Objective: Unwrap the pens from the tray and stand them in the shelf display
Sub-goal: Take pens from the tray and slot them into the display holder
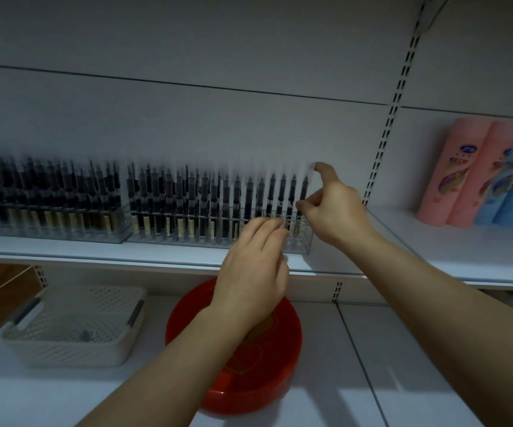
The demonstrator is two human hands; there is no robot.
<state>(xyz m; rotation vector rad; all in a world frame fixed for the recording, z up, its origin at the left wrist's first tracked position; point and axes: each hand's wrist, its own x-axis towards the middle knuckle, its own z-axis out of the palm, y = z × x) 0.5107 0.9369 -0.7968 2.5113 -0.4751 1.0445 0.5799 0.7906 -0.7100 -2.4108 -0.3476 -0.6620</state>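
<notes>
A: What is held, and where are the pens?

B: A pen (301, 197) at the right end of the clear display rack (303, 241) is pinched near its middle by the right hand (332, 211), thumb against curled fingers, with the index finger raised beside the cap. The left hand (253, 269) is pressed together just left of it, fingertips bunched at the rack's front rim. Whether anything is gripped there cannot be told. The rest of the pens (187, 204) are stood upright in rows along the rack. The red tray (289, 322) is set on the lower shelf beneath the left wrist, its contents mostly hidden.

A: What could go wrong from here?

B: If the pen is lowered off-line from its slot, the neighbouring pens could be knocked and tilted, since they are packed close. The light rack could also be nudged backward by the left fingertips.

A: And the surface and room?

B: A white metal shelf (156, 257) with a slotted upright (390, 118) is seen in dim light. A second full rack (49, 217) is placed further left, a white perforated basket (73, 328) lies below, and pink and blue cylinders (471, 174) are leaned together on the shelf to the right.
</notes>
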